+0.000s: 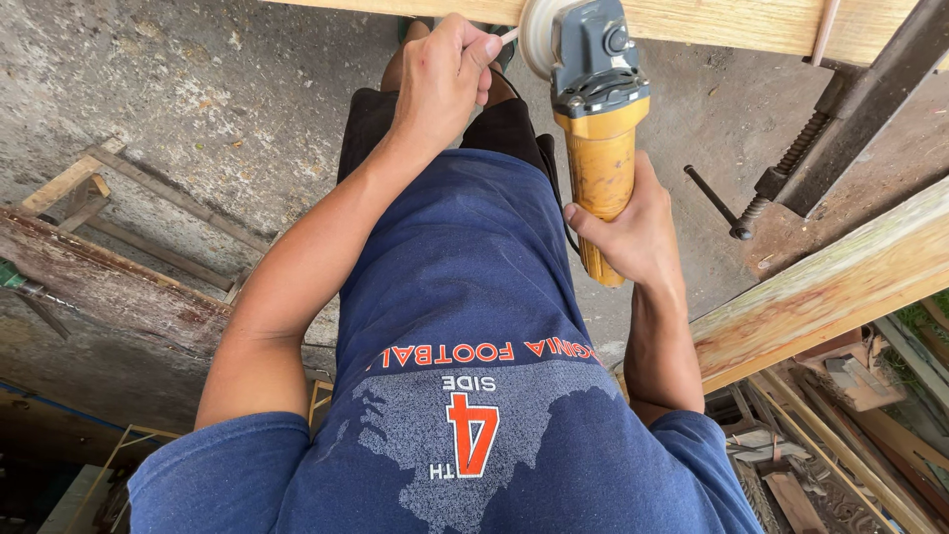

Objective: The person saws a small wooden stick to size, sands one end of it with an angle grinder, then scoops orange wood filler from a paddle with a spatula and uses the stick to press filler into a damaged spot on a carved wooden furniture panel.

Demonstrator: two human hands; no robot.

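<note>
Head view: right hand [633, 232] wrapped around the yellow body of the angle grinder [598, 129], tool pointing away from the body; left hand [445, 74] just beside its grey head, fingers pinched on a thin pale handle [508, 36] at the disc [539, 35]; wooden plank [712, 22] directly beyond both hands; metal clamp [791, 168] off to the right of the right hand.

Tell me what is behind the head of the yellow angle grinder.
Behind the grinder's grey head runs a pale wooden plank. Its disc sits against that plank's edge. The left hand pinches something thin beside the disc; the contact spot itself is covered.
</note>
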